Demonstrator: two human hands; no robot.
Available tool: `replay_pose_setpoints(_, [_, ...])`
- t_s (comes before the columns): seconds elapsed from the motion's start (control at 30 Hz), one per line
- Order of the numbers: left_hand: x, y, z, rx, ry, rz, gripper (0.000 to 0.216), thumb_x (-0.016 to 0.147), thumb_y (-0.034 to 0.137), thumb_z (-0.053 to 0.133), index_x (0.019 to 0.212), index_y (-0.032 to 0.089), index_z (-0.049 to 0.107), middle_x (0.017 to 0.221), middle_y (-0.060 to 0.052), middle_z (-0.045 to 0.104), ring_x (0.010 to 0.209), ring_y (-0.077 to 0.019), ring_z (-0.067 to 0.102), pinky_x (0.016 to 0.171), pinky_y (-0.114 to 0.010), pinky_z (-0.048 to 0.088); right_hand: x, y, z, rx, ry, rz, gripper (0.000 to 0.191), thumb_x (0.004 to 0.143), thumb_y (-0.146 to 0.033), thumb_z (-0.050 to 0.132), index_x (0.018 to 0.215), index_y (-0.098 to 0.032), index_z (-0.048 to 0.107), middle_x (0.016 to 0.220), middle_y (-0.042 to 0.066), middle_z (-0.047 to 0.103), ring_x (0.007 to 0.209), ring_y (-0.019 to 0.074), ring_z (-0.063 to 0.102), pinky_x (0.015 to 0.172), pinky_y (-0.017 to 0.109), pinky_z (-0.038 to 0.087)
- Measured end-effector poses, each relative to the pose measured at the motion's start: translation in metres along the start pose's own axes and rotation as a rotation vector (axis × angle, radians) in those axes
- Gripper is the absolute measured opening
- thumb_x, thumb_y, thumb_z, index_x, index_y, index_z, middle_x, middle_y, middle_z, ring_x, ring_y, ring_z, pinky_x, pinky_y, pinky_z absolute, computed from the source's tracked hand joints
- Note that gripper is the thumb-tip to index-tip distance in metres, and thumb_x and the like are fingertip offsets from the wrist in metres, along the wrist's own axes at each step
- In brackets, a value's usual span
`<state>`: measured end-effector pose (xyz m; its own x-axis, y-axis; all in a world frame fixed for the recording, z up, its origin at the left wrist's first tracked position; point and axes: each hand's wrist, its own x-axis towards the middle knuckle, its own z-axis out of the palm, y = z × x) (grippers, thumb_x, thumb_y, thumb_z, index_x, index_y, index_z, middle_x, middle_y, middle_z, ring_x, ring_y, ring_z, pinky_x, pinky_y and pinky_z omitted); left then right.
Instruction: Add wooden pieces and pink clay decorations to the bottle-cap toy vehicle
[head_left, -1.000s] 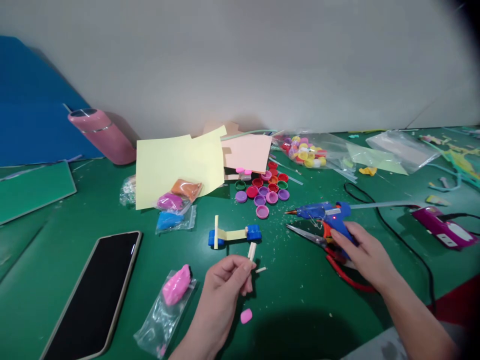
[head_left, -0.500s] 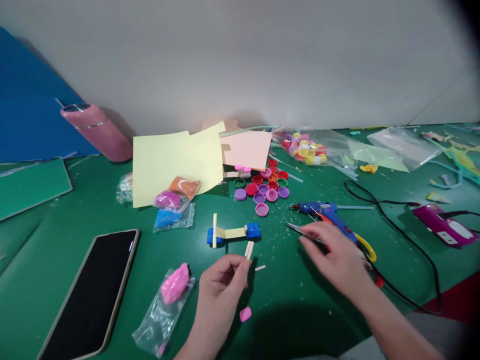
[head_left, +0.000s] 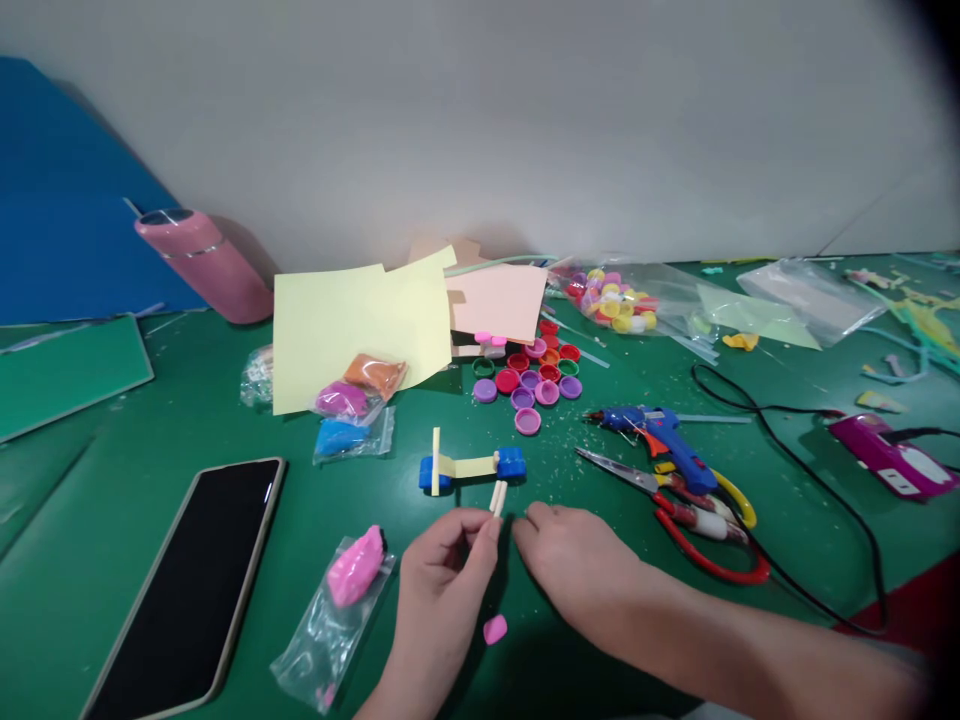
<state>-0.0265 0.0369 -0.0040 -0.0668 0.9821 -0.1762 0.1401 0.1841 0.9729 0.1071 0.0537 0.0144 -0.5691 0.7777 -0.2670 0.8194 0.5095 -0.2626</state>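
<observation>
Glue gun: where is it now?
In the head view, the blue glue gun lies right of centre on the table, beside the red scissors, beyond the right hand.

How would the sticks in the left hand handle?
The pale sticks look short and thin, so probably light and stiff. The left hand pinches only their lower ends, so they may slip. Slender, they could snap if squeezed.

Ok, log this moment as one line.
left hand: pinching short sticks | right hand: fingertips on table beside them | glue gun, scissors: lying untouched
</observation>
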Motion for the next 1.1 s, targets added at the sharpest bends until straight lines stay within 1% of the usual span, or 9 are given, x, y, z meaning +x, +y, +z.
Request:
replay_pose_setpoints(0.1, [0.000,-0.001,-0.001,-0.025,0.002,-0.028,0.012,0.073,0.022,0.058,0.062,0.018,0.061,0.052,0.004,0.050,0.052,-0.0110,0.043,0.050,-0.020,0.034,-0.002,0.005,0.000,0.093,0.007,-0.009,0.019,0.071,-0.002,0.049,0.083,-0.007,0.063,0.076,0.016,0.064,0.066,0.0269,0.061,0.057,0.035,0.045])
replay_pose_setpoints(0.2, [-0.001,-0.003,-0.002,-0.053,-0.013,-0.054,0.012,0.074,0.023,0.058,0.063,0.018,0.061,0.053,0.005,0.048,0.052,-0.0102,0.041,0.050,-0.019,0.033,-0.007,0.016,-0.002,0.230,0.061,0.006,0.014,0.077,-0.008,0.046,0.078,-0.013,0.060,0.074,0.008,0.062,0.066,0.0195,0.059,0.059,0.029,0.044])
replay_pose_setpoints(0.23, [-0.001,-0.003,-0.002,-0.060,-0.020,-0.063,0.013,0.074,0.024,0.057,0.063,0.018,0.061,0.052,0.005,0.047,0.052,-0.0099,0.041,0.050,-0.019,0.032,-0.008,0.020,-0.002,0.332,0.087,0.029,0.013,0.079,-0.010,0.046,0.078,-0.014,0.058,0.071,0.005,0.061,0.064,0.0165,0.058,0.058,0.026,0.044])
replay_pose_setpoints(0.33, [-0.002,-0.004,-0.001,-0.069,-0.039,-0.096,0.016,0.075,0.026,0.057,0.062,0.017,0.060,0.051,0.005,0.045,0.051,-0.0094,0.039,0.050,-0.019,0.031,-0.010,0.027,0.000,0.912,0.182,0.154,0.005,0.079,-0.019,0.050,0.078,-0.016,0.054,0.064,-0.002,0.055,0.059,0.0106,0.055,0.055,0.020,0.043])
replay_pose_setpoints(0.4, [-0.002,-0.004,0.000,-0.066,-0.060,-0.117,0.017,0.075,0.028,0.057,0.062,0.017,0.060,0.051,0.005,0.045,0.052,-0.0093,0.038,0.050,-0.019,0.030,-0.008,0.028,0.004,1.266,0.234,0.228,0.011,0.076,-0.026,0.055,0.078,-0.016,0.052,0.061,-0.003,0.054,0.056,0.0095,0.054,0.055,0.021,0.044])
replay_pose_setpoints(0.43, [-0.002,-0.004,0.000,-0.065,-0.073,-0.128,0.018,0.075,0.029,0.057,0.063,0.017,0.060,0.051,0.005,0.045,0.052,-0.0093,0.038,0.049,-0.019,0.030,-0.007,0.028,0.007,1.357,0.255,0.249,0.015,0.075,-0.029,0.057,0.078,-0.016,0.051,0.059,-0.004,0.053,0.054,0.0092,0.053,0.054,0.022,0.044])
replay_pose_setpoints(0.57, [-0.001,-0.004,0.002,-0.032,-0.111,-0.145,0.020,0.075,0.032,0.056,0.062,0.016,0.058,0.053,0.005,0.045,0.052,-0.0095,0.037,0.049,-0.019,0.029,-0.001,0.021,0.016,1.499,0.344,0.306,0.025,0.069,-0.036,0.064,0.080,-0.017,0.051,0.059,-0.004,0.053,0.051,0.0085,0.053,0.051,0.021,0.044])
replay_pose_setpoints(0.73, [-0.001,-0.003,0.003,0.028,-0.125,-0.128,0.022,0.075,0.031,0.055,0.061,0.015,0.057,0.052,0.005,0.044,0.051,-0.0095,0.036,0.049,-0.020,0.028,0.000,0.014,0.018,1.607,0.419,0.353,0.031,0.063,-0.036,0.070,0.081,-0.017,0.053,0.063,-0.003,0.055,0.051,0.0084,0.054,0.051,0.022,0.043])
replay_pose_setpoints(1.1, [-0.002,-0.005,0.002,0.027,-0.147,-0.124,0.021,0.075,0.031,0.054,0.062,0.015,0.057,0.054,0.004,0.047,0.051,-0.0097,0.037,0.049,-0.020,0.029,0.002,0.012,0.017,1.696,0.433,0.393,0.031,0.059,-0.030,0.074,0.081,-0.017,0.055,0.061,-0.004,0.057,0.050,0.0077,0.055,0.049,0.020,0.043])
